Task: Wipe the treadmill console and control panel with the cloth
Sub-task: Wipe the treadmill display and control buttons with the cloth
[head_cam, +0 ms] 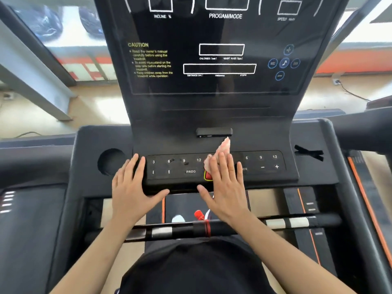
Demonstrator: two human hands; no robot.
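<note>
The black treadmill console rises ahead, with its dark display and white labels. Below it lies the control panel with numbered keys and a PROG key. My right hand presses flat on the panel's middle, fingers spread, over a pale pink cloth whose corner sticks up beyond my fingertips. A red stop button shows beside that hand. My left hand rests flat on the panel's left end, fingers apart, holding nothing.
A round cup holder sits left of the panel. A black handlebar with silver sensors crosses in front of my body, with a red safety clip near it. A small black ledge juts out above the panel.
</note>
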